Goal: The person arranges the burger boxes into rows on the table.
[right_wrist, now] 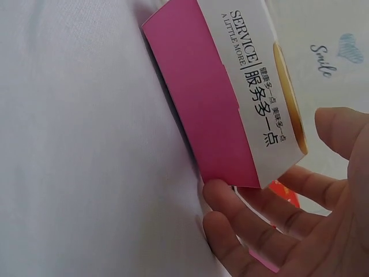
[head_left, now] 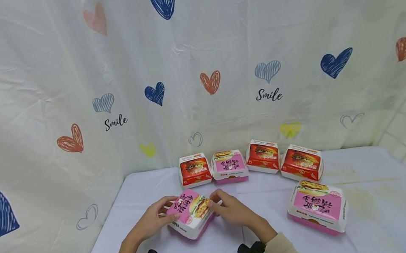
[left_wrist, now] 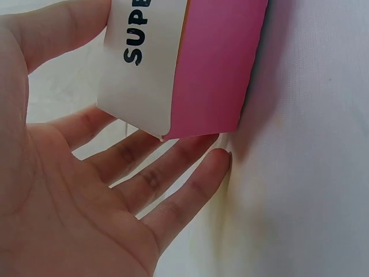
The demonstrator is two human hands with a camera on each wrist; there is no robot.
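Observation:
A pink-and-white burger box [head_left: 190,214] with a burger picture on its lid sits turned at an angle on the table, between both hands. My left hand [head_left: 149,224] holds its left corner, the thumb at the near side and the fingers round the far side. In the left wrist view the thumb meets the white lid and the other fingers reach behind the box. Opposite, my right hand [head_left: 236,212] holds the right corner. The right wrist view shows fingertips [right_wrist: 218,193] against the pink base, with the thumb near the lid's edge.
Along the back of the white-covered table [head_left: 270,224] stand a red burger box [head_left: 195,170], a pink one [head_left: 229,166] and two more red ones [head_left: 263,155]. Another pink box [head_left: 317,207] is at the right. A heart-printed curtain [head_left: 215,48] hangs behind.

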